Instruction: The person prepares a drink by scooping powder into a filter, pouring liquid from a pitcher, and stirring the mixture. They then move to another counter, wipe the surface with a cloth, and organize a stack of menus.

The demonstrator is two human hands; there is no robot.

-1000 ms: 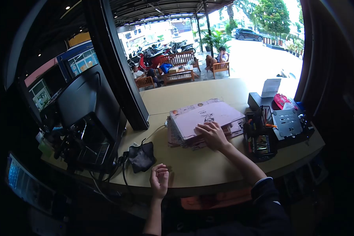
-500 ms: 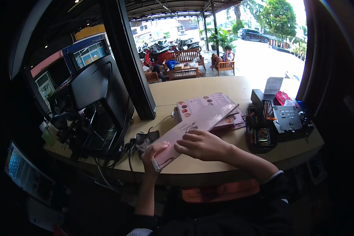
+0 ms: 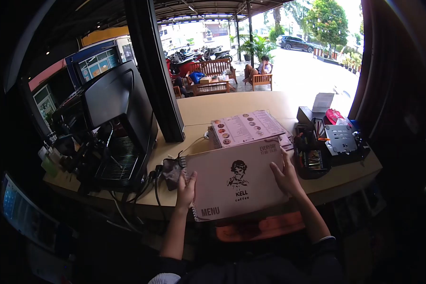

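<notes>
Black and shiny, a big machine [image 3: 113, 118] fills the left. A dark pouch [image 3: 169, 169] is half hidden behind the menu [image 3: 236, 182]. At its wire-ring edge the left hand [image 3: 186, 187] grips tight, and the right hand [image 3: 283, 176] clamps the other side. The flat pink menu hangs over the curved counter [image 3: 213, 106] edge. More menus [image 3: 246, 127] sit stacked behind it.
</notes>
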